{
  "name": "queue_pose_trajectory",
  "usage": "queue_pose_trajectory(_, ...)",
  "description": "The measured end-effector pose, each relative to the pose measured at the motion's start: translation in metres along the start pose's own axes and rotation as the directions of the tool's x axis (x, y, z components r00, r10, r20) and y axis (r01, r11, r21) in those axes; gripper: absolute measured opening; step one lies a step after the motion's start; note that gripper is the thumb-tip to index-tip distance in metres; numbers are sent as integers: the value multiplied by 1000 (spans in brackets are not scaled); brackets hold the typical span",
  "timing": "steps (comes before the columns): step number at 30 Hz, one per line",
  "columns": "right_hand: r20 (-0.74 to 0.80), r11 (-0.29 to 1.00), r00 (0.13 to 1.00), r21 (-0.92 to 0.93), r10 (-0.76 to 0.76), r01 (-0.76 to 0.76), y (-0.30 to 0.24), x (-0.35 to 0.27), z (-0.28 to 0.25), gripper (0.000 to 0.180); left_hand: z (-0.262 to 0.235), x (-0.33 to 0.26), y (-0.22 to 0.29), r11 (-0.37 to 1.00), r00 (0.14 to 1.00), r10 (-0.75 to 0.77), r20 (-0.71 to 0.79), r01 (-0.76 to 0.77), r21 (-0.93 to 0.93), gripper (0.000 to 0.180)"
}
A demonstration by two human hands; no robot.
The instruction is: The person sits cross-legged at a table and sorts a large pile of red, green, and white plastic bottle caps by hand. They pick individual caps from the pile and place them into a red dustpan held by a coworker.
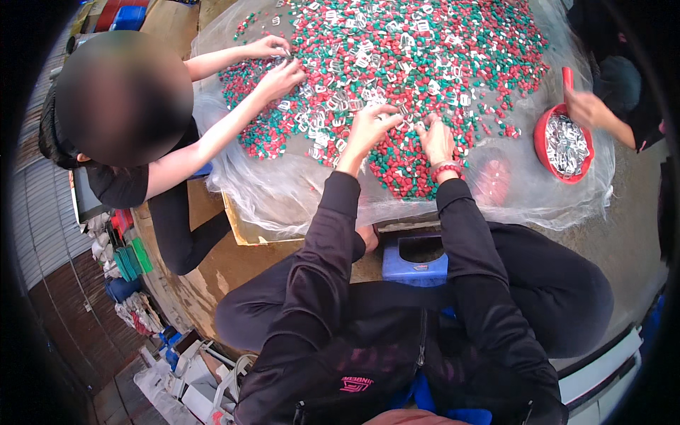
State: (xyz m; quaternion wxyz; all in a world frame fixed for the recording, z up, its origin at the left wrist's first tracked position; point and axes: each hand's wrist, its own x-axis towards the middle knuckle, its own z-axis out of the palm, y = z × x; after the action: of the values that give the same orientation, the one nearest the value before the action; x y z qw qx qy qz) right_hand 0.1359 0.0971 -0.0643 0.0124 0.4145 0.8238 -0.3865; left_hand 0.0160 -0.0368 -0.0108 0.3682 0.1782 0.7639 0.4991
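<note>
A wide heap of small red, green and white pieces (397, 166) lies on clear plastic sheeting, mixed with silvery slider buckles (340, 99). Over its near part, my left hand (370, 132) reaches in with thumb and fingers closed around a small silvery buckle (402, 110). To its right, my right hand (437, 144), a red beaded bracelet (445, 168) at the wrist, has its fingers bent together down at the pieces. What those fingertips hold, if anything, is hidden. Both forearms are in dark sleeves.
At the left, another person's hands (280, 74) work in the heap. A further person's hand (591, 110) at the right is at a red handled scoop (542, 142) full of silvery buckles. Plastic sheeting (269, 202) drapes over the near edge; a blue stool (414, 271) stands below.
</note>
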Motion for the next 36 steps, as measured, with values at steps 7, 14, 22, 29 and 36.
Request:
queue_pose_trajectory(7, 70, 817, 994, 576, -82, 27, 2, -22, -6, 14, 29, 22, -26, 546, 930, 366, 43, -252, 799, 31)
queue_pose_trajectory(14, 270, -135, 955, 949, -127, -286, 5, -28, -54, 11, -1, -14, 19, 888, 992, -83, 98, 118, -445, 22)
queue_pose_trajectory(22, 481, -592, 847, 623, -226, -512, -19, -49, -62, 52, 63, -39, 113, 684, 814, 560, 157, -561, 467, 13)
queue_pose_trajectory(29, 131, -481, 987, 862, -90, -158, 8, -42, -90, 32, 127, -72, 144, 341, 670, 658, 345, -673, 656, 23)
queue_pose_trajectory(36, 192, -820, 932, 550, 308, 158, 87, -6, -183, 15, 80, -58, 143, 685, 781, 625, -17, -538, 492, 15)
